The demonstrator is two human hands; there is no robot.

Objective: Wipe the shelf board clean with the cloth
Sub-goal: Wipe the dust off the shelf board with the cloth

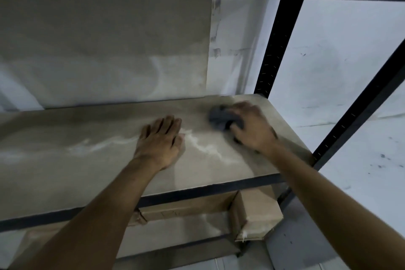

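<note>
— Where is the cloth (221,119)?

— At two o'clock on the board (92,160), near the back right corner; a dark grey wad, lying on the wood; the right hand (252,128) grips it, fingers curled over its near side, and both are a little blurred.

— And the left hand (161,141)?

— At the centre of the board, flat, fingers straight and close together, palm down on the wood; it holds nothing; pale dust streaks (109,143) run out from under it toward nine o'clock and toward four o'clock.

— What stands round the board?

— A black rail (197,193) along its front edge at six o'clock; a black post (277,48) behind the cloth at one o'clock, a second post (359,107) at three o'clock; a brown sheet (103,50) against the wall at eleven o'clock; cardboard boxes (256,215) on the level below, at five o'clock.
</note>
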